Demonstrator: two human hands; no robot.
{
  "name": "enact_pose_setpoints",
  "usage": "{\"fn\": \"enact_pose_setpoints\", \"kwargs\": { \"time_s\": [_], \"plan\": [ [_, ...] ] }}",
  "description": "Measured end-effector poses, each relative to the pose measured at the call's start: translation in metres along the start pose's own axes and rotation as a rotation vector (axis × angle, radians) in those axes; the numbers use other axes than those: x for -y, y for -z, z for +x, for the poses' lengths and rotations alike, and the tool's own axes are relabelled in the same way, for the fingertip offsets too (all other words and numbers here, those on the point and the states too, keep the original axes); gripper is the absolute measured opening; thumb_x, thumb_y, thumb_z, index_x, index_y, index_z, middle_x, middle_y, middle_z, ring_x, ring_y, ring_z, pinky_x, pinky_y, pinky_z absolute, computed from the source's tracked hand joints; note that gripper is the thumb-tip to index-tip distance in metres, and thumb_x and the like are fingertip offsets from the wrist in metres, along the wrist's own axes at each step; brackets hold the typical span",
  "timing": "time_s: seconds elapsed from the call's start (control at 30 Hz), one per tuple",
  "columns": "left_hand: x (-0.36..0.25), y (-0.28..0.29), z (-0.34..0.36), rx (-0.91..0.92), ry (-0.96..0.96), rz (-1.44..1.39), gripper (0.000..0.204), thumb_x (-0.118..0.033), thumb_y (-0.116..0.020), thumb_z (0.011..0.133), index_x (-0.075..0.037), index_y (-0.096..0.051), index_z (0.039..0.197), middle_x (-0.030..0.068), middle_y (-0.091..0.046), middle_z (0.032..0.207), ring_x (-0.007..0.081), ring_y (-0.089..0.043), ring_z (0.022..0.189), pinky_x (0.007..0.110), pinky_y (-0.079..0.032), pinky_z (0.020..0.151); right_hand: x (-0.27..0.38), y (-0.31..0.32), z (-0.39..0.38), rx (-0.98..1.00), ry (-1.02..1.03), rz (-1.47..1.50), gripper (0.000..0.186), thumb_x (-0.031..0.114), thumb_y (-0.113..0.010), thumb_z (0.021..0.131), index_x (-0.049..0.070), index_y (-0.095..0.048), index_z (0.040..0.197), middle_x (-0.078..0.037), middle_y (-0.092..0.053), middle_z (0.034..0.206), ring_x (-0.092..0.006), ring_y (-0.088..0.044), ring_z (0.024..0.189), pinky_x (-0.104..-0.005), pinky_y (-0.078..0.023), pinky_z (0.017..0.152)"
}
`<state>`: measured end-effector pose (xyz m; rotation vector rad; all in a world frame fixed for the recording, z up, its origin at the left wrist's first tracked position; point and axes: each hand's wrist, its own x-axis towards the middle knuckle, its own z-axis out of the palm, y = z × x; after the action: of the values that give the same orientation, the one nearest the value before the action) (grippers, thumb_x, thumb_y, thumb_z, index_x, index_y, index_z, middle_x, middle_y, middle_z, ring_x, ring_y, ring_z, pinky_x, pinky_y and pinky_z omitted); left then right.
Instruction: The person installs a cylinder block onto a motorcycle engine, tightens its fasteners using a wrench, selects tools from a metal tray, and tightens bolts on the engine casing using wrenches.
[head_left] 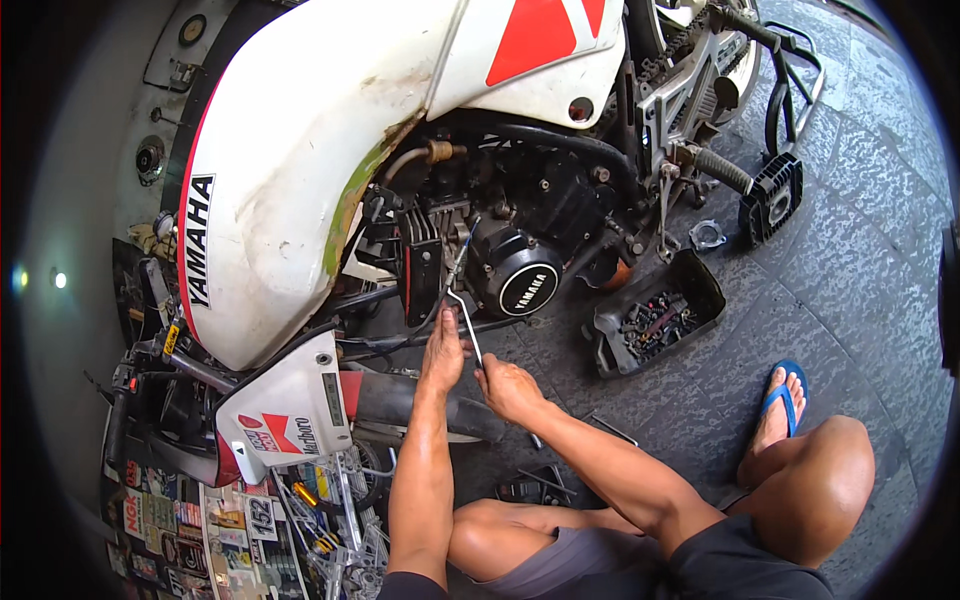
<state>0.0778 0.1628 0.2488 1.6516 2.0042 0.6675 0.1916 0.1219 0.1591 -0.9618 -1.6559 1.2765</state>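
Note:
A bent, silvery metal wrench [466, 320] is gripped at its lower end by my right hand [513, 390], whose fingers are wrapped round it. Its upper bend meets a thin rod [460, 260] that slants up across the front of the engine and looks bluish near the top. My left hand [443, 352] is just below the finned cylinder [422, 260], thumb upward beside the bend, fingers curled; what they hold is hidden. To the right of the rod sits the black engine's round side cover [527, 285]. The white motorcycle tank [290, 150] fills the upper left.
A black bin [655, 312] of small metal parts stands on the grey tiled floor [840, 250]. Beyond it lie a clear round piece [707, 235] and a finned black part [772, 200]. Several tools [540, 485] lie near my knees. The front wheel [430, 408] is close to my left forearm.

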Motion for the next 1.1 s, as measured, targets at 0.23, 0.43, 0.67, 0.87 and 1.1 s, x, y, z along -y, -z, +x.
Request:
{"fn": "enact_pose_setpoints", "kwargs": {
  "time_s": [0.23, 0.43, 0.67, 0.87, 1.1],
  "plan": [
    [0.019, 0.005, -0.004, 0.047, -0.045, -0.146, 0.089, -0.074, -0.022, 0.091, -0.008, -0.024, 0.151, 0.0138, -0.039, 0.147, 0.0172, -0.063, 0.079, 0.027, -0.052, 0.065, 0.050, 0.117, 0.031, -0.101, -0.057, 0.029, 0.043, 0.035, -0.058, 0.090, -0.006, -0.068, 0.079, -0.028, -0.065, 0.075, -0.0441, -0.066, 0.074, -0.0502, -0.053, 0.068],
    [0.014, -0.001, -0.009, -0.005, -0.121, -0.012, 0.091, -0.076, -0.022, 0.090, -0.005, -0.030, 0.147, 0.0135, -0.046, 0.137, 0.0164, -0.062, 0.080, 0.029, -0.050, 0.066, 0.013, 0.120, 0.031, -0.030, 0.247, 0.191, 0.036, 0.031, -0.058, 0.093, -0.002, -0.066, 0.080, -0.023, -0.059, 0.065, -0.0385, -0.061, 0.063, -0.0452, -0.046, 0.058],
    [0.003, -0.005, -0.001, -0.029, -0.018, -0.020, 0.089, -0.074, -0.023, 0.092, -0.005, -0.031, 0.147, 0.0130, -0.054, 0.127, 0.0163, -0.062, 0.076, 0.029, -0.051, 0.064, -0.021, 0.004, -0.010, -0.137, 0.171, -0.016, 0.026, 0.026, -0.056, 0.094, 0.000, -0.054, 0.093, -0.025, -0.064, 0.082, -0.0430, -0.064, 0.082, -0.0527, -0.050, 0.072],
    [0.015, 0.007, 0.004, 0.038, 0.006, 0.007, 0.094, -0.075, -0.025, 0.090, -0.007, -0.014, 0.153, 0.0210, -0.042, 0.144, 0.0236, -0.069, 0.079, 0.031, -0.057, 0.064, -0.009, 0.007, -0.004, 0.082, 0.098, 0.037, 0.025, 0.021, -0.052, 0.094, -0.003, -0.050, 0.102, -0.027, -0.065, 0.090, -0.0466, -0.063, 0.088, -0.0534, -0.049, 0.078],
    [0.015, 0.007, 0.005, 0.028, 0.011, 0.076, 0.084, -0.070, -0.029, 0.093, -0.014, -0.016, 0.154, 0.0196, -0.045, 0.142, 0.0204, -0.068, 0.073, 0.028, -0.056, 0.062, 0.005, 0.008, 0.000, 0.080, -0.046, -0.040, 0.026, 0.024, -0.056, 0.092, -0.002, -0.057, 0.100, -0.027, -0.066, 0.089, -0.0447, -0.064, 0.088, -0.0527, -0.049, 0.077]
  ]
}}
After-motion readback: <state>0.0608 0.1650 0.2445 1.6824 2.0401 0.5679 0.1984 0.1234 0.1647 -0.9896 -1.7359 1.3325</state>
